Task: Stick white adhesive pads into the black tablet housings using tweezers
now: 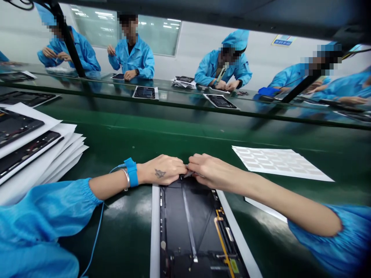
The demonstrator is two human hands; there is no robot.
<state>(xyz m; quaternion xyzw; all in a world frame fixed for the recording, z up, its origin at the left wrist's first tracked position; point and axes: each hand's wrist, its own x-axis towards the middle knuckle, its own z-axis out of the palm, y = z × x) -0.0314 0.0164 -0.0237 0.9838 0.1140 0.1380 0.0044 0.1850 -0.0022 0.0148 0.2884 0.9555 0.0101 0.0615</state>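
An opened dark tablet body (191,227) lies on a white sheet in front of me on the green table (179,135). My left hand (162,170) and my right hand (208,170) meet at its far edge. Both have their fingers pinched together on a small piece there that I cannot make out. A thin grey strip (189,220) runs down the middle of the tablet from where the fingers meet. My left wrist wears a blue strap (131,172) with a blue cord.
A stack of tablets on white sheets (31,150) sits at the left. A white sheet of small labels (278,162) lies at the right. Several people in blue coats work across the green belt (185,100), with more tablets in front of them.
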